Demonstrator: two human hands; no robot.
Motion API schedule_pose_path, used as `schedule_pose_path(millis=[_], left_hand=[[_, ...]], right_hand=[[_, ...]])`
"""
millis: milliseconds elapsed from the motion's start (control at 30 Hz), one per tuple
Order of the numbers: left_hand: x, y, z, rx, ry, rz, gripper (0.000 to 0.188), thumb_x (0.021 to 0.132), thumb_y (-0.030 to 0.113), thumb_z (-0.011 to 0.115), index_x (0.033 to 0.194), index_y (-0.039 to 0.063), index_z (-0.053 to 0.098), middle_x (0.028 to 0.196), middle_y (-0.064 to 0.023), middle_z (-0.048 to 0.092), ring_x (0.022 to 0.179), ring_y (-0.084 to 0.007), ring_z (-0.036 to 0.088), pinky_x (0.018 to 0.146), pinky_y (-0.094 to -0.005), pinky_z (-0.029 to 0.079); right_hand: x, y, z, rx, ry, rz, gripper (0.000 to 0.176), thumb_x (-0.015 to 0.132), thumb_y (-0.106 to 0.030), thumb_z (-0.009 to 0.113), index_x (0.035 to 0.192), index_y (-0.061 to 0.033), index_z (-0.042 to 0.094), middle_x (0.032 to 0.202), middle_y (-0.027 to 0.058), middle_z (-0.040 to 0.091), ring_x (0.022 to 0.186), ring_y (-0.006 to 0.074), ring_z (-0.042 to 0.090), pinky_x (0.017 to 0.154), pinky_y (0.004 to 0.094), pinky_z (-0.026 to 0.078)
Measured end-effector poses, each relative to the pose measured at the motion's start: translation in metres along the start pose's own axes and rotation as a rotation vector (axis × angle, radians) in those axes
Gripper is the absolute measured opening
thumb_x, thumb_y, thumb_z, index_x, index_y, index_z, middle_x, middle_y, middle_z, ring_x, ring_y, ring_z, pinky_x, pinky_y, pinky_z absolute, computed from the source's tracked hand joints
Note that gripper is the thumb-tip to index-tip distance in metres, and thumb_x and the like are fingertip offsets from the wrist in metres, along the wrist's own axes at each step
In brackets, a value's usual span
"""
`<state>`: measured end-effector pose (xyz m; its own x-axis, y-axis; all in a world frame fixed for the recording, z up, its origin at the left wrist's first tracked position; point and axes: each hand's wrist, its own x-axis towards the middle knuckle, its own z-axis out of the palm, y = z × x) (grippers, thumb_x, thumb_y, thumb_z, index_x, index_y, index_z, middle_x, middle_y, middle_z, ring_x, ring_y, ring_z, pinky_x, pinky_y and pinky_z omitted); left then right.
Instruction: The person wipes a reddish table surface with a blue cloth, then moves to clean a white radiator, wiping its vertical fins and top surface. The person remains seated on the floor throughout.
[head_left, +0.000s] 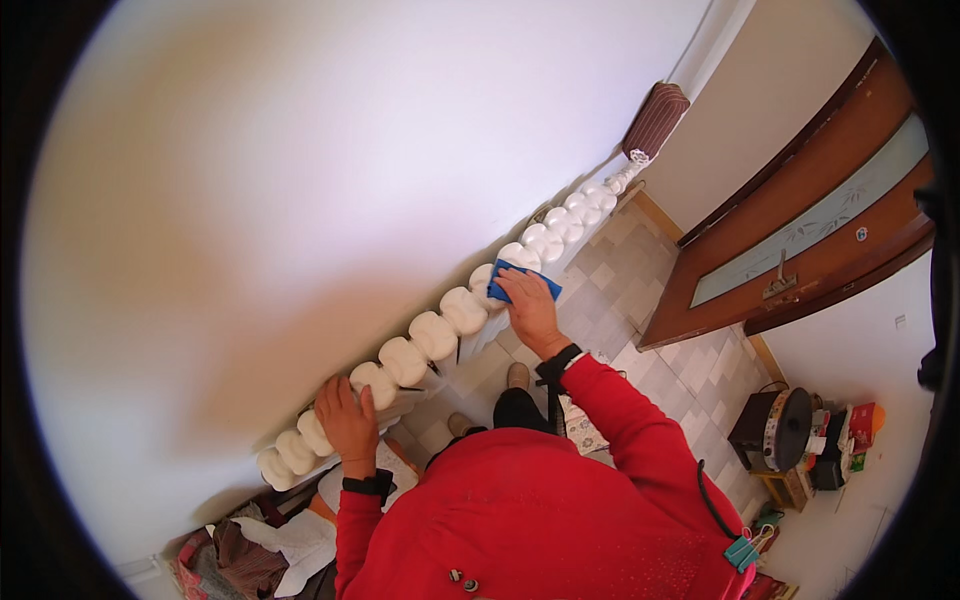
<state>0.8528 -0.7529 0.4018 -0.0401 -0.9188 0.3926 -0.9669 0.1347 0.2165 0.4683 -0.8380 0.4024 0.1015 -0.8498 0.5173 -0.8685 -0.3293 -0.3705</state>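
Observation:
A white radiator with a row of rounded column tops runs diagonally along the wall. My right hand presses a folded blue cloth onto the tops near the middle of the row. My left hand rests on the tops nearer the lower left end, fingers curled over them, and I see no cloth or tool in it. A brown striped fabric-covered object stands at the radiator's far end, beside a white twisted or wrapped piece.
A brown wooden door with a glass panel stands ajar at right. Clothes are heaped at lower left. A round dark appliance and stacked goods stand by the right wall. The floor is tiled.

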Motion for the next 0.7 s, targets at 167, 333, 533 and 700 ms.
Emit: schedule_pose_path(millis=[167, 333, 533, 700], left_hand=[[0.0, 0.001, -0.001, -0.007, 0.005, 0.004, 0.044, 0.1, 0.034, 0.063, 0.126, -0.002, 0.062, 0.133, -0.018, 0.061, 0.127, -0.0399, 0.053, 0.111, -0.0532, 0.038], [0.0, 0.001, -0.001, 0.001, 0.013, 0.01, 0.044, 0.1, 0.035, 0.063, 0.125, -0.001, 0.063, 0.133, -0.0181, 0.061, 0.127, -0.0398, 0.053, 0.111, -0.0529, 0.039], [0.001, 0.001, 0.0, 0.014, 0.012, 0.017, 0.044, 0.101, 0.035, 0.062, 0.125, -0.001, 0.063, 0.133, -0.0185, 0.061, 0.127, -0.0399, 0.054, 0.111, -0.0529, 0.039], [0.002, 0.002, -0.002, 0.003, 0.007, 0.008, 0.044, 0.101, 0.035, 0.062, 0.125, -0.002, 0.063, 0.132, -0.0186, 0.061, 0.126, -0.0401, 0.054, 0.111, -0.0529, 0.039]], right_hand=[[-0.003, 0.012, -0.011, -0.113, -0.01, -0.032, 0.042, 0.086, -0.001, 0.063, 0.128, -0.0088, 0.066, 0.135, 0.0087, 0.068, 0.131, 0.0273, 0.06, 0.115, 0.0474, 0.039], [0.015, -0.005, 0.018, -0.034, 0.08, 0.106, 0.043, 0.084, 0.0, 0.065, 0.127, -0.0084, 0.065, 0.136, 0.0099, 0.067, 0.131, 0.0297, 0.059, 0.116, 0.0486, 0.039], [-0.001, -0.026, 0.009, 0.043, 0.042, 0.029, 0.05, 0.08, 0.004, 0.067, 0.129, -0.0077, 0.065, 0.139, 0.0112, 0.065, 0.135, 0.033, 0.056, 0.114, 0.0497, 0.041], [-0.009, -0.026, -0.013, 0.022, -0.01, -0.146, 0.045, 0.083, 0.002, 0.065, 0.128, -0.0081, 0.066, 0.137, 0.0102, 0.066, 0.134, 0.0312, 0.057, 0.114, 0.0491, 0.041]])
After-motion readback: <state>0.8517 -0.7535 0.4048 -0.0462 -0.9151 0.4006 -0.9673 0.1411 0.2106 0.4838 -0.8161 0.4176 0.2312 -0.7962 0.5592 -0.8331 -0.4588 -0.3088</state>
